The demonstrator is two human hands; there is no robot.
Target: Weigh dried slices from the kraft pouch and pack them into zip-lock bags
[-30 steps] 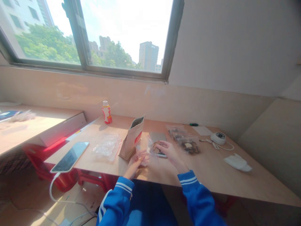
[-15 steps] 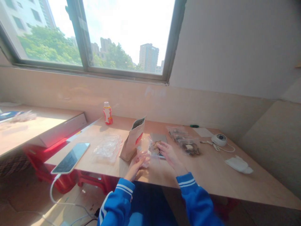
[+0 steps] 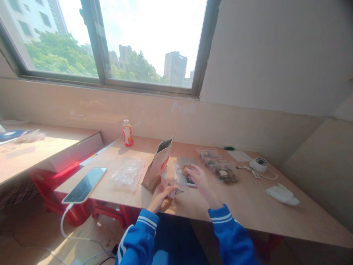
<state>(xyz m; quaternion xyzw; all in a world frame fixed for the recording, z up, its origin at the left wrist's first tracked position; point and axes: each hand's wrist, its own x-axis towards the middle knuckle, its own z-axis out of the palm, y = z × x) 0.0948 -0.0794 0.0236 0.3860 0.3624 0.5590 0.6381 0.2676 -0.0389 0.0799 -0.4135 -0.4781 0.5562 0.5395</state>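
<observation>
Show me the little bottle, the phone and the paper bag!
Small bottle (image 3: 127, 134), head view, on its label.
Phone (image 3: 84, 185), head view, on its screen.
Paper bag (image 3: 157, 166), head view, on its front.

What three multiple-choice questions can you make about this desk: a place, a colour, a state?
1. Where is the phone? A. On the floor B. On the desk, left of the paper pouch C. In a hand
2. What colour are the sleeves? A. Red B. Green C. Blue
3. How is the pouch? A. Upright, open at the top B. Flat on its side C. Upside down

1: B, it lies beside the pouch. 2: C, both cuffs show blue. 3: A, its dark inside shows at the top.
</observation>
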